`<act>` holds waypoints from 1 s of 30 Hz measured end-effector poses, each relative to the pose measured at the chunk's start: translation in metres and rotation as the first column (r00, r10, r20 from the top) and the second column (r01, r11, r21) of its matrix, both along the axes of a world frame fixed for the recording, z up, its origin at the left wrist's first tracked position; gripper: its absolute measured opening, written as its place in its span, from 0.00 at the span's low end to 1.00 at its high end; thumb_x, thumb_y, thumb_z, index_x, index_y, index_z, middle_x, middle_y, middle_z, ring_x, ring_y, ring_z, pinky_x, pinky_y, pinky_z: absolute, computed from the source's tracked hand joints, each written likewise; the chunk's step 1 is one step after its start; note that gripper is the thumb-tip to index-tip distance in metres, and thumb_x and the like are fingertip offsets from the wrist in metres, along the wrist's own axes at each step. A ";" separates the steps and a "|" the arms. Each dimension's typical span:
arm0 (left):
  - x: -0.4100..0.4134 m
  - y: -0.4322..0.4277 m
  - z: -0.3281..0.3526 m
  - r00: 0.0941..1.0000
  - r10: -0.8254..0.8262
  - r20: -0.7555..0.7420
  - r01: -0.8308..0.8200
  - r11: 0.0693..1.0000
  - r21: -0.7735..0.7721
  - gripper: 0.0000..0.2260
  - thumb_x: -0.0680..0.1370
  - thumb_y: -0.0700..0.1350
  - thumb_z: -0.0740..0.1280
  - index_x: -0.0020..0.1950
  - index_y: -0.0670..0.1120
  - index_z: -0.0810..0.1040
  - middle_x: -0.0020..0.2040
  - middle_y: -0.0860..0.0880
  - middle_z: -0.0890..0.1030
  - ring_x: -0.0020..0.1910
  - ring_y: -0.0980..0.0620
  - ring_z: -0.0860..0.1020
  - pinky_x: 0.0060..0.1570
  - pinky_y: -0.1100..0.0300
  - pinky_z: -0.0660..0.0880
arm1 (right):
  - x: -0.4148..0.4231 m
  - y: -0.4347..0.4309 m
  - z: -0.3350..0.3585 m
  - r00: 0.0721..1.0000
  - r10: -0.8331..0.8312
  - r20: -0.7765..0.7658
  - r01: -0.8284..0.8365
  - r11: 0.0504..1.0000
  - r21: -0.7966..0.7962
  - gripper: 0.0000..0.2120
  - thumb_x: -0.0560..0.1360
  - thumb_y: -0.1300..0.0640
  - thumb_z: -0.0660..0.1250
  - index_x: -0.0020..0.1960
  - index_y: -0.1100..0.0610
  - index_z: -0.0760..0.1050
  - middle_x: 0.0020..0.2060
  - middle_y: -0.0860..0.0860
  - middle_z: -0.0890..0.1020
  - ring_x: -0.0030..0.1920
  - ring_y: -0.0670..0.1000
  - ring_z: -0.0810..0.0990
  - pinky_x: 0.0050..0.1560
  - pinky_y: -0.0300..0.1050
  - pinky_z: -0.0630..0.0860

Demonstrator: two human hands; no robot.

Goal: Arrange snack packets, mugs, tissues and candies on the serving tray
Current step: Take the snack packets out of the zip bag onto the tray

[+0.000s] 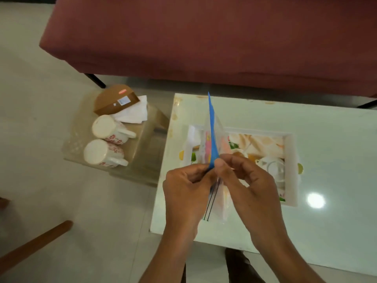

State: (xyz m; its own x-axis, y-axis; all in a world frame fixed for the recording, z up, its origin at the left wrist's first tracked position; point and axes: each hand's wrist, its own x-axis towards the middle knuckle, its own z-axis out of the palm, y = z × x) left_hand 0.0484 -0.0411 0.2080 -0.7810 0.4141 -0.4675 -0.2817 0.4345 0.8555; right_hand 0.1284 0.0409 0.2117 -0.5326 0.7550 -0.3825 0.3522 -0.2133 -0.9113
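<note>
My left hand (186,193) and my right hand (246,184) both pinch the top of a clear zip bag (212,139) with a blue seal strip, held upright over the serving tray (290,170). Pink and pale contents show inside the bag. The tray is white-rimmed with a printed picture and lies on the white table (336,139). Two white mugs with red flowers (108,129) (102,154) lie on their sides in a clear plastic bin (146,156) on the floor to the left. White tissues (134,113) and a brown holder (114,101) lie at the bin's far end.
A maroon sofa (204,37) runs along the far side of the table. A wooden chair leg (34,244) crosses the floor at the lower left. A lamp glare spot (316,200) shines on the table right of the tray.
</note>
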 end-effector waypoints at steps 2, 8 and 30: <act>0.018 0.014 0.006 0.993 -0.032 -0.114 0.029 0.999 -0.029 0.08 0.71 0.56 0.73 0.45 0.55 0.89 0.40 0.54 0.89 0.40 0.53 0.87 0.45 0.54 0.84 | 0.012 0.012 0.000 1.000 -0.011 0.027 0.011 1.000 -0.010 0.12 0.69 0.41 0.72 0.50 0.46 0.83 0.43 0.35 0.85 0.45 0.36 0.83 0.39 0.24 0.74; 0.059 0.041 0.020 0.916 -0.215 -0.340 0.136 0.961 -0.242 0.25 0.69 0.63 0.63 0.53 0.48 0.88 0.45 0.50 0.88 0.44 0.48 0.86 0.51 0.49 0.83 | 0.031 0.046 -0.002 0.994 0.008 0.108 -0.015 0.998 0.056 0.06 0.70 0.42 0.73 0.44 0.42 0.81 0.37 0.32 0.83 0.38 0.34 0.82 0.38 0.28 0.77; 0.014 0.052 -0.008 0.986 -0.162 0.030 0.160 0.986 0.056 0.05 0.78 0.53 0.71 0.48 0.56 0.87 0.43 0.52 0.89 0.45 0.53 0.87 0.46 0.58 0.84 | 0.030 0.068 -0.006 0.998 0.063 0.011 -0.060 0.987 -0.149 0.07 0.62 0.53 0.81 0.37 0.50 0.84 0.31 0.46 0.86 0.33 0.47 0.85 0.34 0.32 0.79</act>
State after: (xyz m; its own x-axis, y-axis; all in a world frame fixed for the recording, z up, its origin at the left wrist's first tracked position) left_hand 0.0621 0.0108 0.2000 -0.6861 0.5580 -0.4668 -0.2411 0.4311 0.8695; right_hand 0.1580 0.1086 0.2060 -0.5693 0.6554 -0.4963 0.3827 -0.3229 -0.8656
